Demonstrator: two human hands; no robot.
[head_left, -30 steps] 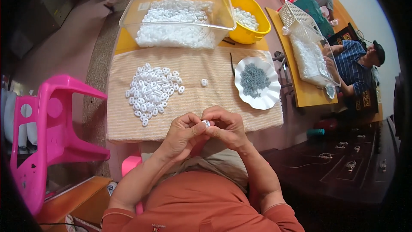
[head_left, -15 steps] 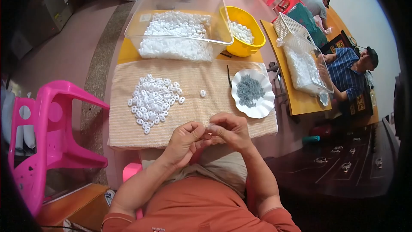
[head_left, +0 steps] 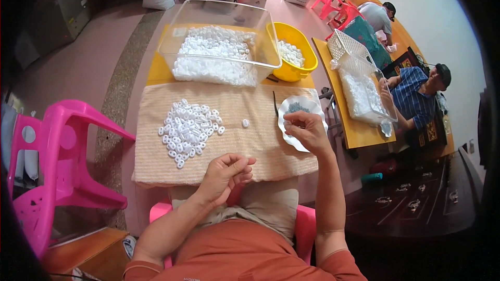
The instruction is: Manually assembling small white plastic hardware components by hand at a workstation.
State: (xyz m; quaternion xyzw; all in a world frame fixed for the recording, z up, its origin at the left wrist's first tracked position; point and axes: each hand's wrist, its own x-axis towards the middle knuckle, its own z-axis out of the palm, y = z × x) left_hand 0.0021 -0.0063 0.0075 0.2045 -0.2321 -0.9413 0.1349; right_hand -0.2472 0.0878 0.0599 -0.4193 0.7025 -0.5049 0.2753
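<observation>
Above the near edge of the towel-covered table, my left hand (head_left: 227,174) is closed, thumb pressed to the curled fingers; anything inside is too hidden to name. My right hand (head_left: 310,132) hovers at the scalloped white plate (head_left: 324,120), fingertips drawn together over its small grey pieces (head_left: 297,106). What those fingertips hold, if anything, does not show. A heap of white oval plastic pieces with two holes each (head_left: 190,130) lies to the left on the beige towel (head_left: 255,151). One single white piece (head_left: 246,123) sits apart, between heap and plate.
Behind the towel stand a clear bin (head_left: 219,65) of white pieces and a yellow basin (head_left: 293,74) holding more. A pink chair (head_left: 62,161) is at left. On the right, a person in a striped shirt (head_left: 416,93) sits by another table (head_left: 354,134).
My right hand has left my left hand and moved right and forward to the plate. My left hand stays near the table edge. A standing person has appeared at the back.
</observation>
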